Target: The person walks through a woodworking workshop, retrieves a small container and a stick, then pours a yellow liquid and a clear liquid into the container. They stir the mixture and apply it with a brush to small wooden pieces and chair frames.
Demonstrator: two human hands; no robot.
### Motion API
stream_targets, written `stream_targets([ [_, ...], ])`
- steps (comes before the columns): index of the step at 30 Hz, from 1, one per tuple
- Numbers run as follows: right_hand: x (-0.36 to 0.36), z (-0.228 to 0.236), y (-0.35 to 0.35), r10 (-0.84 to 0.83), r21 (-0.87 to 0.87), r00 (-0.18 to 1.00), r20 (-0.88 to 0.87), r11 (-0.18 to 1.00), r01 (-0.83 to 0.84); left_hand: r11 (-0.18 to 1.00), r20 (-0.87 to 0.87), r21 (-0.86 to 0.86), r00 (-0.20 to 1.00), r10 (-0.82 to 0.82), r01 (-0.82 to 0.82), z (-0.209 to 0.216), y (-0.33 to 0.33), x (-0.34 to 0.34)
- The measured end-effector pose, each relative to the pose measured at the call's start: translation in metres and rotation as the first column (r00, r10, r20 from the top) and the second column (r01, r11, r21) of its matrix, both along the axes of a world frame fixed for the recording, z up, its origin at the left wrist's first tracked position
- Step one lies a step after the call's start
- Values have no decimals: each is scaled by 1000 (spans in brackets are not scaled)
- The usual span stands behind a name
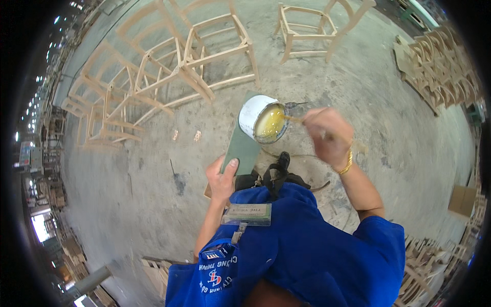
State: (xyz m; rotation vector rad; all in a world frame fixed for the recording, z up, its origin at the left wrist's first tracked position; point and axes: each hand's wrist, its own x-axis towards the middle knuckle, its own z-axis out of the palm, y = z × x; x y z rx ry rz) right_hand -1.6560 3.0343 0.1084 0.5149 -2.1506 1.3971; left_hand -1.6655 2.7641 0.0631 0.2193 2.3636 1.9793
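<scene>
My left hand [222, 179] is closed round the near end of a flat green board [240, 152], with the thumb on its upper face. A white can [251, 113] is at the far end of the board; whether it is fixed there I cannot tell. Inside the can is a pale yellowish liquid [266, 124], with smears round the rim. To the right, my right hand [327, 134], somewhat blurred, is closed on a thin brownish stick [293, 119]. The stick's far end reaches into the can's mouth, so its tip cannot be made out.
Several bare wooden chair frames [153, 69] stand in a row at the far left, and another chair frame [309, 37] stands farther right. Curved wooden parts [440, 66] are stacked at the far right. A dark tool [295, 105] lies behind the can. A cardboard box [462, 200] sits at the right.
</scene>
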Motion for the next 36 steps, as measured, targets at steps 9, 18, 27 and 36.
stream_targets([
  [9, -102, 8, 17, 217, 214, 969, -116, 958, -189, 999, -15, -20, 999, 34, -35, 1, 32, -91],
  [18, -227, 28, 28, -81, 178, 979, -186, 977, 115, 990, -115, 133, 993, -24, 40, -13, 45, -226],
  [27, -289, 30, 50, -173, 238, 963, -205, 946, 221, 953, -124, 91, 953, -278, 290, -6, 83, -351],
  [36, -330, 18, 157, -549, 322, 822, -154, 758, 567, 931, -224, -102, 903, -366, 352, 6, 204, -441],
])
